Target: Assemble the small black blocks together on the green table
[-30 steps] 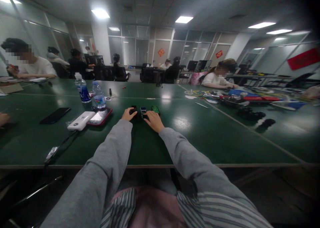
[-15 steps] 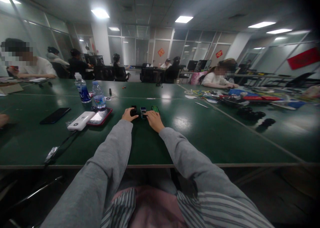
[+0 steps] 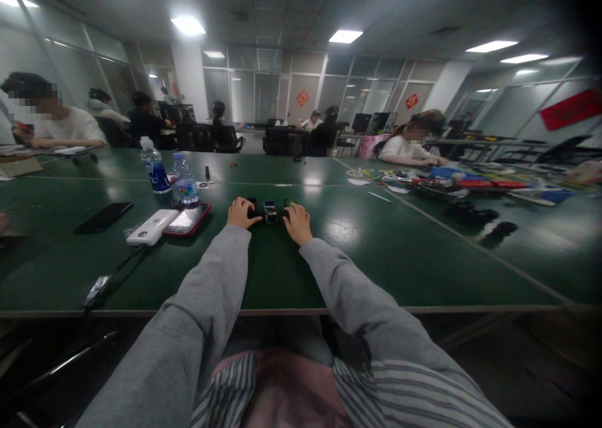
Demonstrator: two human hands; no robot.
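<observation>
- Device [image 3: 269, 212] well in from near edge of table [image 3: 376, 259]
- Left hand [image 3: 239, 214] curved at black case [image 3: 254, 205], grip unclear
- Right hand [image 3: 296, 222] over green board [image 3: 290, 200], cannot tell whether pinching

Glossy, smooth green tabletop [image 3: 376, 259].

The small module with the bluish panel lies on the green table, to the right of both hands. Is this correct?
Not quite. In the head view, the small module with the bluish panel lies between the left hand and the right hand, not to the right of both. It does lie on the green table.
</observation>
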